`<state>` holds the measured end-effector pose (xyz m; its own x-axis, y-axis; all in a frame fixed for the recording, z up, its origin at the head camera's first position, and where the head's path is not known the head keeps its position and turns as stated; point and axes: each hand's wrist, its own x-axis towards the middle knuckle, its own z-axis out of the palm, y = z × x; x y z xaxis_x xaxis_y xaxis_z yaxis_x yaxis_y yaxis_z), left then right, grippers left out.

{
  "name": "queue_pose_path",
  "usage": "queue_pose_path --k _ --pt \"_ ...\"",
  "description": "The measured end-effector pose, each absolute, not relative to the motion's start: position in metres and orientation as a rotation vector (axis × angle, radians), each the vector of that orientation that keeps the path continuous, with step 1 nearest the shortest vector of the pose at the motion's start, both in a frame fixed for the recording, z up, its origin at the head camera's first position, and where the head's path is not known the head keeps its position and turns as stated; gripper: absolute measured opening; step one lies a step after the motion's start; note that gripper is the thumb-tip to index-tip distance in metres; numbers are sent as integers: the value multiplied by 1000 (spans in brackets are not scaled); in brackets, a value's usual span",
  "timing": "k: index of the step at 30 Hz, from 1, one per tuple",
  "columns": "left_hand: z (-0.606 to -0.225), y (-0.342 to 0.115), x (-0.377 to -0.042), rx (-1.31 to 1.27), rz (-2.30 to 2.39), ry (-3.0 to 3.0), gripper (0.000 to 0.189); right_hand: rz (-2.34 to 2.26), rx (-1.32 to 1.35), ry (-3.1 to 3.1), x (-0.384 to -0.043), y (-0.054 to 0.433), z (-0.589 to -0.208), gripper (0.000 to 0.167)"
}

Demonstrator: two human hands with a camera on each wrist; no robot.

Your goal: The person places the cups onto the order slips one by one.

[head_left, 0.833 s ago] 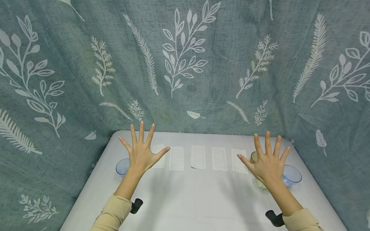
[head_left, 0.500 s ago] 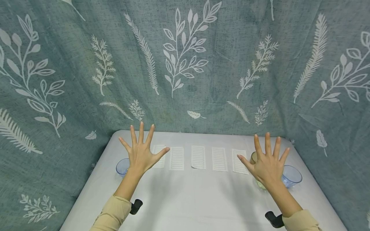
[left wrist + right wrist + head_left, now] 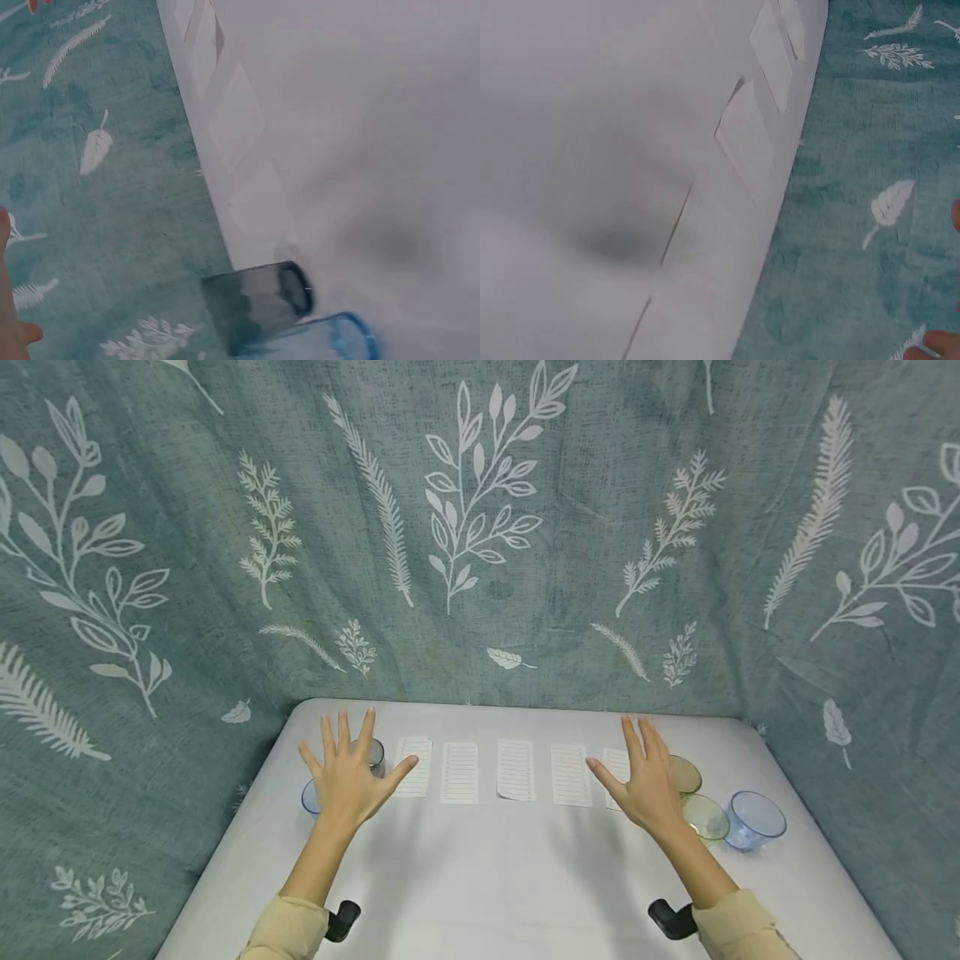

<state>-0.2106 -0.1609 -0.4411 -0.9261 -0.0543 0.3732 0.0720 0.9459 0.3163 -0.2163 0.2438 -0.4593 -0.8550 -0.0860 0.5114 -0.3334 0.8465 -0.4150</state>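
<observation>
My left hand (image 3: 348, 785) is held over the left side of the table with its fingers spread, touching nothing. Behind it are a dark grey glass (image 3: 378, 758) and a blue glass (image 3: 309, 798), both partly hidden by the hand. In the left wrist view the grey glass (image 3: 259, 304) stands beside the blue glass (image 3: 337, 341). Over the right side, my right hand (image 3: 648, 785) is also raised and holds nothing, its fingers straight. Close to its right are an amber glass (image 3: 686, 774), a green glass (image 3: 708, 818) and a larger blue glass (image 3: 756, 821).
Several lined paper sheets, among them a middle sheet (image 3: 515, 769), lie in a row across the back of the white table (image 3: 510, 877). A teal leaf-patterned curtain (image 3: 480, 643) hangs behind the table and along both sides.
Both hands have drawn back a little; the right one has also moved left, its fingers closer together. The grey glass and more of the amber and green glasses now show.
</observation>
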Motion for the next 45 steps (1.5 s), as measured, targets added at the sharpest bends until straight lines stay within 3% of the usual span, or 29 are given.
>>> queue_pose_path --k 5,12,21,27,45 --pt "-465 -176 -195 132 -568 -2704 93 850 413 -2576 -237 213 -475 79" --pt "-509 -199 -168 228 -621 -2344 55 955 512 -2590 -267 155 -508 76" --pt "-533 -221 -155 504 -846 -2391 92 1052 518 -2619 -287 94 -547 62" --pt "-537 -224 -157 591 -1159 -2376 104 1051 613 -2706 -291 60 -557 59" --pt "-550 -221 -175 651 -1361 -2274 85 861 636 -2959 -288 7 -568 66"
